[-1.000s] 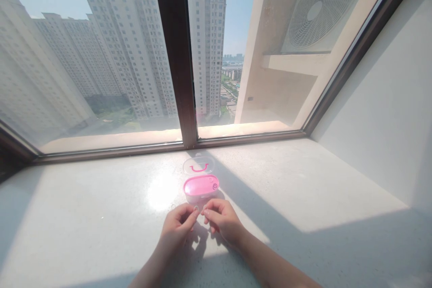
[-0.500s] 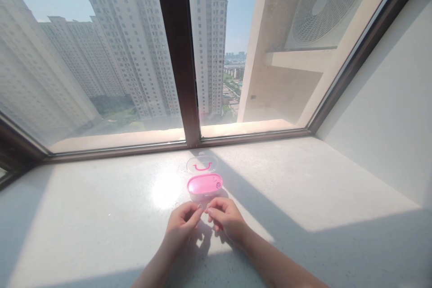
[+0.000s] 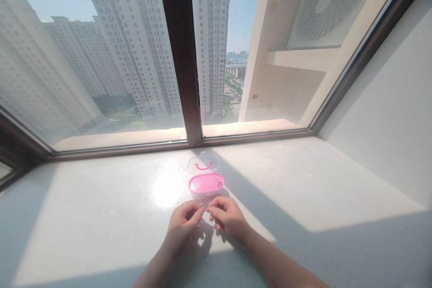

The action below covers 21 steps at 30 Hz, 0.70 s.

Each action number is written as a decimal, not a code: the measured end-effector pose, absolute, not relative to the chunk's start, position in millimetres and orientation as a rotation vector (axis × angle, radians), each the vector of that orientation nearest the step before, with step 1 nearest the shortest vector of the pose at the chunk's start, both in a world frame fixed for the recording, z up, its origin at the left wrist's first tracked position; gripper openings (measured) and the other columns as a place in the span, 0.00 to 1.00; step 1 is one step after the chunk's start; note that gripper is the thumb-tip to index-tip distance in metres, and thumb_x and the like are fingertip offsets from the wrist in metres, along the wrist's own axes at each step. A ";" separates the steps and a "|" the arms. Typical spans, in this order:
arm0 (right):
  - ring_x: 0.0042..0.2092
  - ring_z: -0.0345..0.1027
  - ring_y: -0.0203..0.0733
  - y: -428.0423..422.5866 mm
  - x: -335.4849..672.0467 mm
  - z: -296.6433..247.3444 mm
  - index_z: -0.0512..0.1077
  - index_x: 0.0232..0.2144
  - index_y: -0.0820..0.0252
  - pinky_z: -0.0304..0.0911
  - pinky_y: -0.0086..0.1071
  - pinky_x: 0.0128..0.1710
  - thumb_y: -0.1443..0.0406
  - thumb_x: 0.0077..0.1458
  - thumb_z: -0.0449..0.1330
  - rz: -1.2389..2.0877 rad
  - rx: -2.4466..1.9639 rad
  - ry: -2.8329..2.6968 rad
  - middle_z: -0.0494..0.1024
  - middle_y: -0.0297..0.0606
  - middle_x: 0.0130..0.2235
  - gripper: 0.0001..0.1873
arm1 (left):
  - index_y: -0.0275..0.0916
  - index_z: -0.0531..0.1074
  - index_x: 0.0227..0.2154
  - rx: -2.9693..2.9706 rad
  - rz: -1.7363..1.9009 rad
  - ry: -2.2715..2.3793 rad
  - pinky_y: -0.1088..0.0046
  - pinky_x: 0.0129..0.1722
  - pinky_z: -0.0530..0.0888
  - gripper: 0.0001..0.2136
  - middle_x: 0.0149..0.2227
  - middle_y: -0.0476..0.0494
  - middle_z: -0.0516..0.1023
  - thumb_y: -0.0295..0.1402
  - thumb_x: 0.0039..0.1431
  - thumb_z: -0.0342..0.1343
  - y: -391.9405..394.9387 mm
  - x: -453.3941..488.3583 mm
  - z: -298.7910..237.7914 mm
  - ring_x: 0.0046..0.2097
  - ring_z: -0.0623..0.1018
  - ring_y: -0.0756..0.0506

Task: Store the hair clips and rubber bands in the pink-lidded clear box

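Note:
My left hand [image 3: 185,219] is closed in a pinch, thumb against forefinger. Facing it, my right hand [image 3: 229,216] pinches too, its fingertips almost meeting the left ones. Something small and pale may be between the fingertips, but it is too small to make out. Just beyond both hands is an oval box [image 3: 205,184] with a pink inside and a whitish outer wall. A small dark ring-like item [image 3: 220,184] shows at the box's right end. Behind the box lies its clear oval lid [image 3: 192,165], which has a curved pink handle [image 3: 204,168].
The pale speckled windowsill [image 3: 111,234] carries bright sun glare and hard shadows. A tiny pale speck [image 3: 112,212] lies to the left. Dark window frames [image 3: 184,54] border the far side, and a white wall [image 3: 381,121] closes the right.
The view has shifted slightly, so the box and lid appear a little further right. Both hands keep nearly the same pinching pose, with fingertips close together.

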State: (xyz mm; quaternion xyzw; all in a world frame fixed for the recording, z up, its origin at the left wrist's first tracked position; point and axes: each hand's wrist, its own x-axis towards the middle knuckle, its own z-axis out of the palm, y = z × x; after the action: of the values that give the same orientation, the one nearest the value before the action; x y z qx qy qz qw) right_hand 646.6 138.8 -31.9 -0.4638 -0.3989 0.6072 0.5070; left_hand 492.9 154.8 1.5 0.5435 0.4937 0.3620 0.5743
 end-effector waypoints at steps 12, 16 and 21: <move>0.16 0.58 0.28 138.0 645.8 -31.2 0.71 0.25 0.64 0.49 0.24 0.15 0.59 0.46 0.62 1.459 -1.130 -0.977 0.73 0.33 0.22 0.12 | 0.34 0.71 0.21 1.285 0.855 1.158 0.78 0.16 0.66 0.17 0.16 0.53 0.64 0.45 0.48 0.63 155.1 491.6 -1.8 0.18 0.69 0.51; 0.16 0.58 0.28 137.9 645.9 -30.3 0.71 0.25 0.64 0.48 0.24 0.16 0.59 0.47 0.62 1.455 -1.137 -0.976 0.73 0.33 0.22 0.12 | 0.34 0.71 0.21 1.281 0.869 1.156 0.78 0.16 0.66 0.17 0.16 0.54 0.64 0.45 0.49 0.62 153.5 492.6 0.4 0.18 0.69 0.51; 0.16 0.58 0.28 138.0 646.5 -31.1 0.70 0.25 0.64 0.48 0.24 0.16 0.60 0.47 0.62 1.458 -1.125 -0.984 0.73 0.34 0.22 0.11 | 0.34 0.72 0.21 1.276 0.869 1.158 0.78 0.16 0.67 0.16 0.16 0.53 0.64 0.44 0.49 0.62 152.8 493.4 3.5 0.18 0.69 0.51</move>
State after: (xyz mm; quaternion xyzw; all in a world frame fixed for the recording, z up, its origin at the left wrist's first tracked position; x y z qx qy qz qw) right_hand 646.5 138.0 -31.1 -0.4656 -0.4075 0.6035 0.5029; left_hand 493.4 152.8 3.5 0.5435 0.4934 0.3702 0.5693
